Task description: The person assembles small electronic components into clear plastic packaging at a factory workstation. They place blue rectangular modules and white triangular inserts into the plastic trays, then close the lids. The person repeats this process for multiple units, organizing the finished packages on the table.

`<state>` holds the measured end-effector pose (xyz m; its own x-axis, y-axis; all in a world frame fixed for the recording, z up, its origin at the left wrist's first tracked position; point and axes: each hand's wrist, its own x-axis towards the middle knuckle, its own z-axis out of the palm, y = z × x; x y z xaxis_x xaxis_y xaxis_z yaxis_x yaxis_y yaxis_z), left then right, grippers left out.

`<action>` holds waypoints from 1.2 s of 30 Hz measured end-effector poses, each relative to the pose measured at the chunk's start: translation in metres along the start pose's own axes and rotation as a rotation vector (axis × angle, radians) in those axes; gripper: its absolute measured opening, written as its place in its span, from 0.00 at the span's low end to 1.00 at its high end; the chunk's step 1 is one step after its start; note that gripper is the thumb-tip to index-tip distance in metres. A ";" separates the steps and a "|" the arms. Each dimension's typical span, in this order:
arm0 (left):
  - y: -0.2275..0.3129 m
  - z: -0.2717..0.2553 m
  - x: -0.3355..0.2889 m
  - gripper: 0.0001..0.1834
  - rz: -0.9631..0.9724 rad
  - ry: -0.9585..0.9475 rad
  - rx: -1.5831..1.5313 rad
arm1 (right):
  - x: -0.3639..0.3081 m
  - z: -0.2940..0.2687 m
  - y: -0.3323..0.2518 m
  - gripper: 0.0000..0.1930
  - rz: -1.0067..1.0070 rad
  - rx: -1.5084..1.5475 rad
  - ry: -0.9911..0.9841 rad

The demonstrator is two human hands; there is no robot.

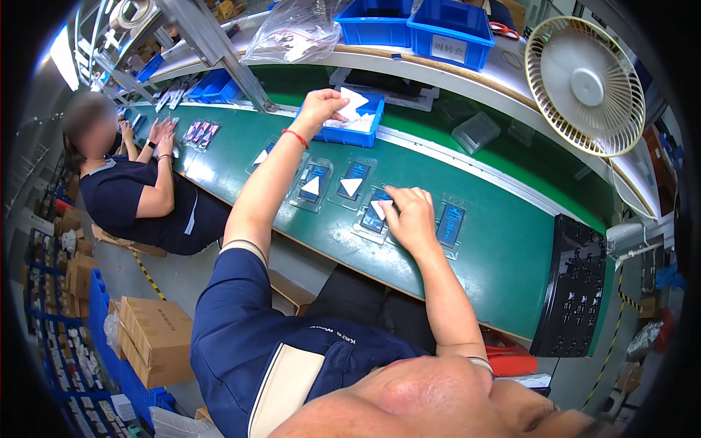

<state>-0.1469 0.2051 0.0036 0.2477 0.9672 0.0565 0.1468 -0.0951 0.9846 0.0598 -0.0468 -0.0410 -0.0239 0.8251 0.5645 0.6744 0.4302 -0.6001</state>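
Observation:
My left hand (321,113), with a red string at its wrist, pinches a white triangular piece (353,102) above a blue bin (356,136). More white pieces lie in that bin. My right hand (413,219) rests over a clear plastic tray, thumb and forefinger apart. Its thumb touches or nearly touches a white triangle (379,210) lying on a dark blue flat panel (373,221). To the left, two similar panels carry white triangles, one (312,185) and another (352,186). Right of my hand lies a blue panel (450,223) with no triangle on it.
A green bench (496,277) runs across, with a black tray (573,285) at its right end. Above stand a shelf with blue bins (451,33), a plastic bag (292,36) and a fan (586,86). A co-worker (139,175) works at the left.

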 end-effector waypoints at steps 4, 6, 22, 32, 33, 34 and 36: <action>0.014 0.063 -0.069 0.05 0.007 -0.231 -0.120 | 0.007 0.000 0.010 0.19 0.394 0.471 0.216; 0.012 0.093 -0.102 0.07 -0.053 -0.316 -0.186 | 0.012 0.004 0.018 0.16 0.430 0.713 0.356; 0.000 0.094 -0.144 0.10 -0.117 -0.176 -0.239 | -0.020 -0.026 0.012 0.07 -0.101 -0.476 0.142; 0.009 0.124 -0.169 0.16 0.035 -0.557 -0.070 | -0.009 -0.039 0.022 0.10 0.335 0.435 0.185; 0.017 0.120 -0.166 0.16 0.087 -0.528 0.026 | -0.011 -0.041 0.028 0.08 0.307 0.416 0.247; 0.021 0.116 -0.162 0.16 0.135 -0.494 0.120 | -0.012 -0.044 0.032 0.07 0.376 0.453 0.324; 0.025 0.091 -0.135 0.17 0.346 -0.226 0.299 | -0.019 -0.065 0.044 0.06 0.423 0.417 0.362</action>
<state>-0.0890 0.0510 0.0052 0.5267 0.7948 0.3014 0.2785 -0.4963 0.8223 0.1375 -0.0672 -0.0410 0.4752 0.8099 0.3439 0.2297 0.2631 -0.9370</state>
